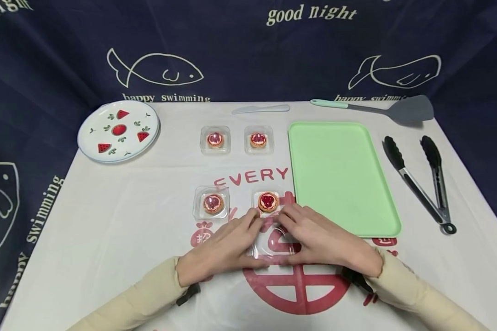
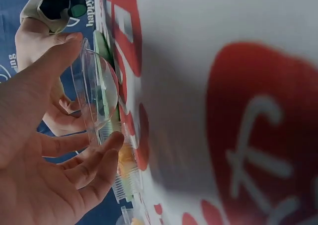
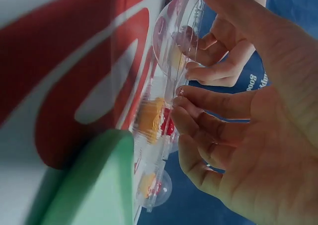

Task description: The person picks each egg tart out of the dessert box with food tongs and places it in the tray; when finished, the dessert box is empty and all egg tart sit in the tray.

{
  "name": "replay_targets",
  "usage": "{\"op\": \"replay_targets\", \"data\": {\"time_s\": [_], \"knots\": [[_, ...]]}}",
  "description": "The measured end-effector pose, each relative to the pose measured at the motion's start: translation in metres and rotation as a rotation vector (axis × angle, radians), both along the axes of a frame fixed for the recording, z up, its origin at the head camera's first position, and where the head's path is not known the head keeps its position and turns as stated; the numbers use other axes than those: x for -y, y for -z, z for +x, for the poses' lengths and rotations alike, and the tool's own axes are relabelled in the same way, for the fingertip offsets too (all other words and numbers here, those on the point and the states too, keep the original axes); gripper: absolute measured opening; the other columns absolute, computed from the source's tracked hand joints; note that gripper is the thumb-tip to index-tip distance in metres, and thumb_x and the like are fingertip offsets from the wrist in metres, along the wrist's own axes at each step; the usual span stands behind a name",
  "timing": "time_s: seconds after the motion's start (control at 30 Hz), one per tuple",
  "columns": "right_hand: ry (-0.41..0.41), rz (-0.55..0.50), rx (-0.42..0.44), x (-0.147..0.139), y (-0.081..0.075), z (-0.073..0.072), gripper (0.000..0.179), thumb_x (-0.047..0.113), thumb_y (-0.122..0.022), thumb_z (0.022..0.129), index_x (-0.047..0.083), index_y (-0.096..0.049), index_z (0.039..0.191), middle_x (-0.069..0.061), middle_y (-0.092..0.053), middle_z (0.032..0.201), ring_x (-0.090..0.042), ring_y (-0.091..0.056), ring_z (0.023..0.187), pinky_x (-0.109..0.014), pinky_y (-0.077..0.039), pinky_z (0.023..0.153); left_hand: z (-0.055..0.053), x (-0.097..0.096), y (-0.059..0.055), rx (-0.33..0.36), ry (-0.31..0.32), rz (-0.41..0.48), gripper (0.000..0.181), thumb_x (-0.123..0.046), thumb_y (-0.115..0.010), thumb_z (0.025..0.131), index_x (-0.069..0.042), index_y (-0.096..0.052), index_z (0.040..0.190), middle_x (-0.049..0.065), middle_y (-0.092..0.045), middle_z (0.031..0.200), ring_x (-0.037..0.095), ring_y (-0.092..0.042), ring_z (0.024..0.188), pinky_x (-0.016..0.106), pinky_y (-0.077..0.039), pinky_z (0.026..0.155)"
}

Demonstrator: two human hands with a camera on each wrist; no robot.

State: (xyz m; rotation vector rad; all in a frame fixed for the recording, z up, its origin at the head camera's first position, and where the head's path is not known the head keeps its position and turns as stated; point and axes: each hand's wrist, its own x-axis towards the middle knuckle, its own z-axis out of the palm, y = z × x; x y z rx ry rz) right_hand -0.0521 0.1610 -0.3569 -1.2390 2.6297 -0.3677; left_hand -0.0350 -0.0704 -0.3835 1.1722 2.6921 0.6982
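A clear domed plastic lid (image 1: 273,241) lies flipped open, dome toward the table, at the near side of its box. In that box sits a small tart with red topping (image 1: 268,201). My left hand (image 1: 228,241) grips the lid's left side, its thumb at the near rim and fingertips by the edge next to the box. On the other side my right hand (image 1: 323,236) holds the lid in the same way. The right wrist view shows the tart (image 3: 151,119) just beyond the fingertips.
Closed clear boxes with tarts stand left (image 1: 211,203) and behind (image 1: 215,139), (image 1: 258,139). A green tray (image 1: 335,174) lies right, with tongs (image 1: 422,184) beyond. A spatula (image 1: 410,110), a pale knife (image 1: 261,109) and a plate with fruit pictures (image 1: 136,142) are at the back.
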Motion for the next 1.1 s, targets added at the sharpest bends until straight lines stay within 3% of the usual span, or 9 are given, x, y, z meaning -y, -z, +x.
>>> {"op": "replay_targets", "data": {"time_s": [0.27,0.43,0.57,0.7,0.8,0.97,1.1], "knots": [[0.008,0.008,0.007,0.006,0.003,0.003,0.084,0.057,-0.081,0.069,0.006,-0.055,0.13,-0.003,-0.058,0.118,-0.016,-0.053,0.102,-0.04,-0.05,0.09,0.004,0.006,0.001,-0.007,-0.006,-0.07,0.079,-0.058,-0.074,0.077,-0.001,-0.052,0.127,0.006,-0.044,0.119,0.013,-0.051,0.085,0.026,-0.054,0.078],[0.031,-0.007,0.041,0.006,0.0,0.003,0.079,0.06,-0.08,0.068,0.009,-0.056,0.123,0.0,-0.056,0.112,-0.013,-0.051,0.095,-0.036,-0.05,0.085,0.006,0.009,0.002,-0.018,-0.011,-0.09,0.087,-0.063,-0.074,0.074,0.0,-0.049,0.13,0.006,-0.045,0.114,0.012,-0.049,0.083,0.025,-0.052,0.075],[0.061,-0.101,0.032,0.003,-0.009,-0.007,0.067,0.057,-0.078,0.073,0.009,-0.058,0.114,0.002,-0.055,0.103,-0.009,-0.048,0.088,-0.03,-0.051,0.079,0.004,0.014,-0.003,0.042,-0.033,-0.035,0.088,-0.06,-0.074,0.076,-0.001,-0.045,0.134,0.004,-0.045,0.107,0.011,-0.047,0.078,0.022,-0.049,0.069],[0.1,-0.205,0.066,0.01,-0.017,-0.024,0.052,0.047,-0.076,0.081,0.01,-0.058,0.112,0.001,-0.057,0.102,-0.012,-0.052,0.088,-0.028,-0.052,0.078,-0.008,0.028,-0.015,0.182,-0.081,0.104,0.073,-0.045,-0.073,0.085,-0.004,-0.042,0.137,0.006,-0.05,0.111,0.014,-0.051,0.086,0.025,-0.052,0.075],[0.13,-0.246,0.16,0.024,-0.019,-0.037,0.057,0.044,-0.074,0.084,0.01,-0.056,0.126,-0.003,-0.06,0.117,-0.017,-0.057,0.102,-0.034,-0.054,0.089,-0.022,0.044,-0.021,0.25,-0.12,0.22,0.064,-0.032,-0.071,0.089,-0.004,-0.041,0.138,0.009,-0.052,0.111,0.019,-0.055,0.094,0.03,-0.053,0.082],[0.142,-0.268,0.247,0.049,-0.02,-0.054,0.072,0.045,-0.072,0.086,0.007,-0.047,0.142,-0.009,-0.055,0.136,-0.025,-0.054,0.12,-0.045,-0.049,0.1,-0.044,0.073,-0.019,0.225,-0.197,0.371,0.061,-0.018,-0.072,0.089,0.0,-0.042,0.139,0.017,-0.054,0.121,0.028,-0.056,0.109,0.043,-0.049,0.095],[0.107,-0.241,0.265,0.068,-0.018,-0.063,0.078,0.042,-0.074,0.084,0.003,-0.044,0.144,-0.011,-0.052,0.14,-0.026,-0.053,0.122,-0.043,-0.047,0.102,-0.053,0.096,-0.01,0.229,-0.253,0.403,0.075,-0.016,-0.077,0.084,-0.001,-0.035,0.144,0.022,-0.049,0.135,0.034,-0.048,0.127,0.052,-0.037,0.109]]}}
